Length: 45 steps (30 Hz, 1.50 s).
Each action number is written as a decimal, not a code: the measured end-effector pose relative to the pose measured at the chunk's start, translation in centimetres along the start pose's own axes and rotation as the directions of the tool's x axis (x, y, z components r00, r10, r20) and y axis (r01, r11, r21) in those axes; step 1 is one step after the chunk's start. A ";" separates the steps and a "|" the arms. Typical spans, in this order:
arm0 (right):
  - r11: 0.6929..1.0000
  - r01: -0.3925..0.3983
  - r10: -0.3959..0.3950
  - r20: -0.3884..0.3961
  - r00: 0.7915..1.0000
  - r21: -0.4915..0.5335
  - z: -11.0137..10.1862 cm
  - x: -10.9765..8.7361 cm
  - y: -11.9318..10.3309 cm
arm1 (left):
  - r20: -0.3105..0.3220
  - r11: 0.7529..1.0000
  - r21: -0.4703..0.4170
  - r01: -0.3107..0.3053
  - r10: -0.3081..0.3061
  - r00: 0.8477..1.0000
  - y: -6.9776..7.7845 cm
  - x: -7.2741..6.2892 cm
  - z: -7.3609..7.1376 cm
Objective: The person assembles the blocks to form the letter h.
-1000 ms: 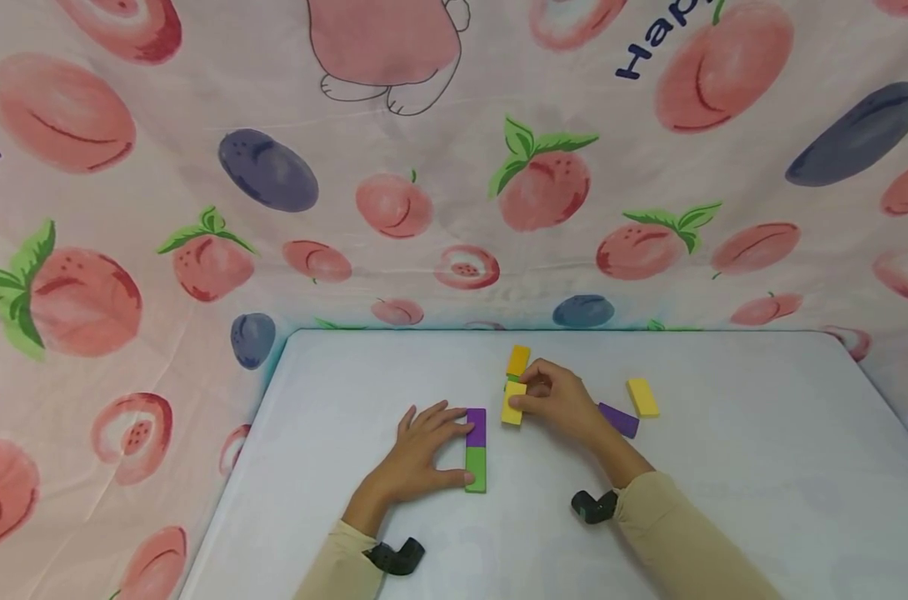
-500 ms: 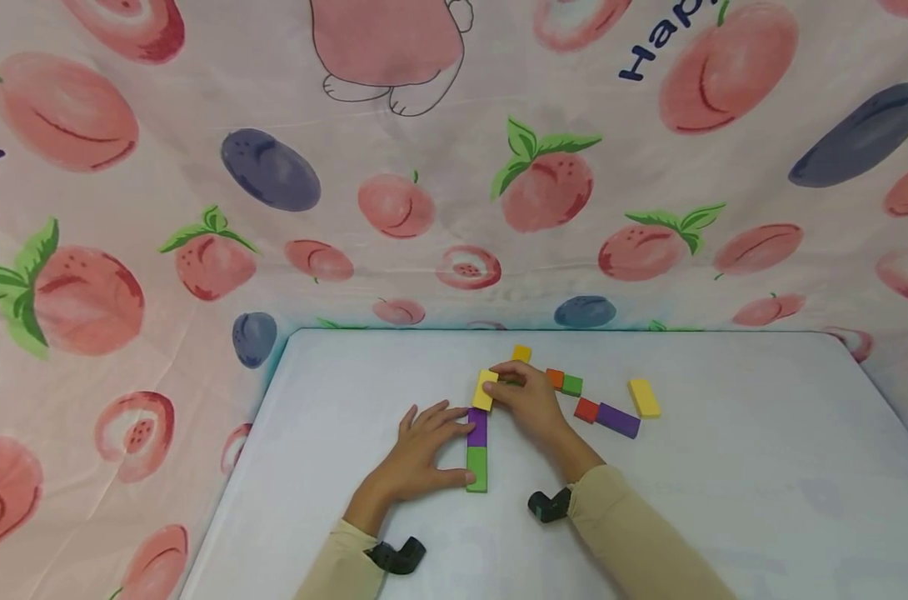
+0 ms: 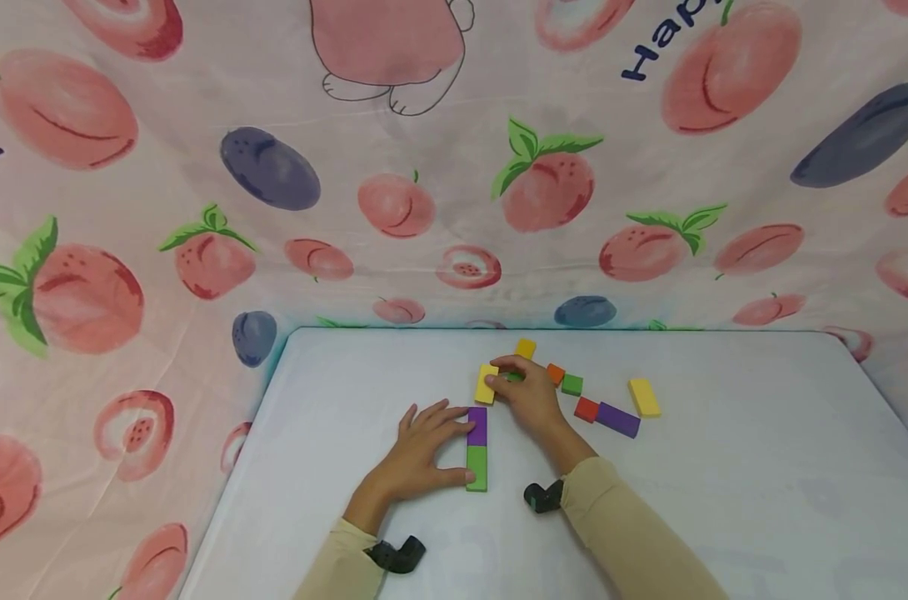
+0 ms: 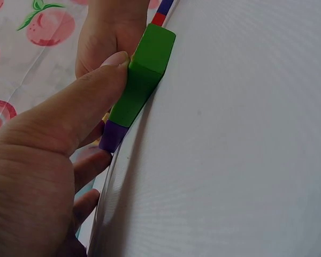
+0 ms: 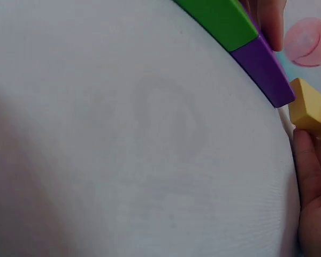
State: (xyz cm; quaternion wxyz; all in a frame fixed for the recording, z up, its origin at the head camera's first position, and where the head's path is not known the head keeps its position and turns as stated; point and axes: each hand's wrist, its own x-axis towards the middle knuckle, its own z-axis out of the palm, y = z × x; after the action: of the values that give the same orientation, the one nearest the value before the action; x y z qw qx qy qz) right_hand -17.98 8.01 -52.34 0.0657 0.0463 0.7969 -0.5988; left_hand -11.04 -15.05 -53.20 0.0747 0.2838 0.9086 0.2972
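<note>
My left hand (image 3: 427, 454) lies beside a green block (image 3: 477, 468) and a purple block (image 3: 477, 427), which stand end to end in a line. Its thumb touches the green one, and a fairly straight finger reaches the purple one. In the left wrist view, the thumb presses against the green block (image 4: 144, 69). Between thumb and fingers, my right hand (image 3: 532, 396) pinches a yellow block (image 3: 486, 384), slightly tilted, just beyond the purple block's far end. From the right wrist, that yellow block (image 5: 308, 107) shows close to the purple block's end (image 5: 265, 72).
Behind the right hand sit another yellow block (image 3: 526, 348) and a partly hidden green one (image 3: 513, 377). To the right lie an orange block (image 3: 555, 374), a small green block (image 3: 571, 384), a red block (image 3: 586, 409), a purple block (image 3: 618, 419) and a yellow block (image 3: 645, 397).
My right hand has carried the yellow block leftward to the far end of the purple block, then slightly away from it. Blocks behind that hand came into view. The left hand stays put.
</note>
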 end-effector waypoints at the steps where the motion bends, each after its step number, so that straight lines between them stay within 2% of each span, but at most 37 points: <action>1: 1.000 -0.004 0.004 0.008 1.000 0.002 0.0 0.1 0.0 | -0.004 1.000 -0.001 -0.005 0.005 1.000 0.0 0.0 0.0; 12: 0.999 -0.032 0.032 0.046 0.998 -0.003 0.4 0.3 0.0 | 0.007 1.000 -0.004 0.006 -0.006 1.000 0.2 -0.1 -0.3; 20: 0.999 -0.041 0.039 0.054 0.998 0.034 0.3 0.2 -0.3 | 0.015 1.000 -0.003 0.024 -0.024 1.000 0.2 0.0 -0.2; 28: 0.997 -0.051 0.052 0.021 0.998 -0.057 0.5 0.2 -0.4 | 0.022 0.999 0.009 0.042 -0.042 0.999 0.2 0.1 0.0; 32: 0.994 -0.041 0.044 0.027 0.999 -0.105 0.5 0.3 -0.4 | 0.002 1.000 0.005 0.020 -0.020 1.000 0.3 0.0 0.0; 38: 0.992 -0.042 0.046 0.035 0.998 -0.120 0.5 0.5 -0.4 | -0.007 1.000 0.007 0.011 -0.011 1.000 0.3 0.0 0.0; 45: 0.988 -0.014 0.019 0.030 0.999 -0.155 0.5 0.6 -0.1 | 0.003 0.999 0.020 0.030 -0.030 1.000 0.3 0.1 0.0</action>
State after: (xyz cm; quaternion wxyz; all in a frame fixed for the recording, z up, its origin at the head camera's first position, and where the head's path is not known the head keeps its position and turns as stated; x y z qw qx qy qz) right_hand -18.58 7.48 -52.44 0.0863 0.0383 0.8393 -0.5354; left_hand -10.98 -14.83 -53.01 0.0780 0.2714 0.9155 0.2864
